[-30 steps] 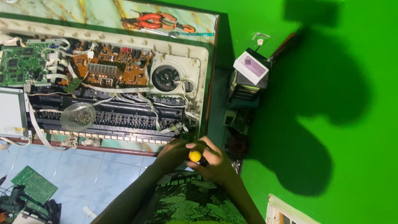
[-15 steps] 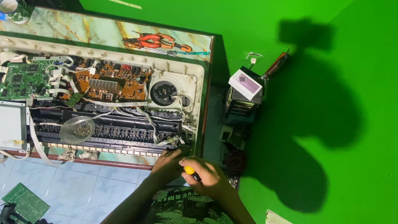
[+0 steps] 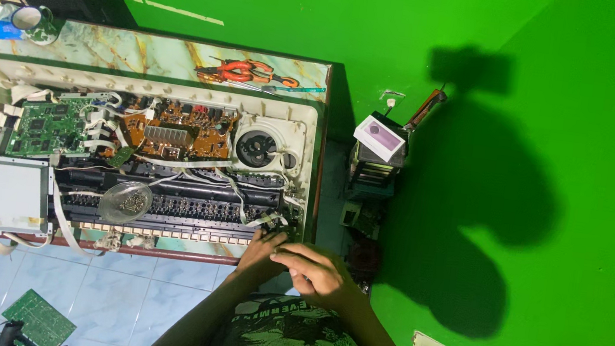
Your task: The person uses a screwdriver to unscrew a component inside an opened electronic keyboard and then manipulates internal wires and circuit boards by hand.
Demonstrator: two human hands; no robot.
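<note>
Both hands bunched together at the table's front right corner: right hand (image 3: 316, 273) lies over left hand (image 3: 264, 250), fingers curled, whether clamped on anything I cannot tell. They press against the opened keyboard (image 3: 130, 155), probably for steadiness; screw dish (image 3: 125, 200) close left.

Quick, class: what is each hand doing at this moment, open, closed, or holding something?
Left hand: at the near right corner of the opened keyboard; grip cannot be told.
Right hand: curled, lying partly over the left; contents cannot be told.
</note>
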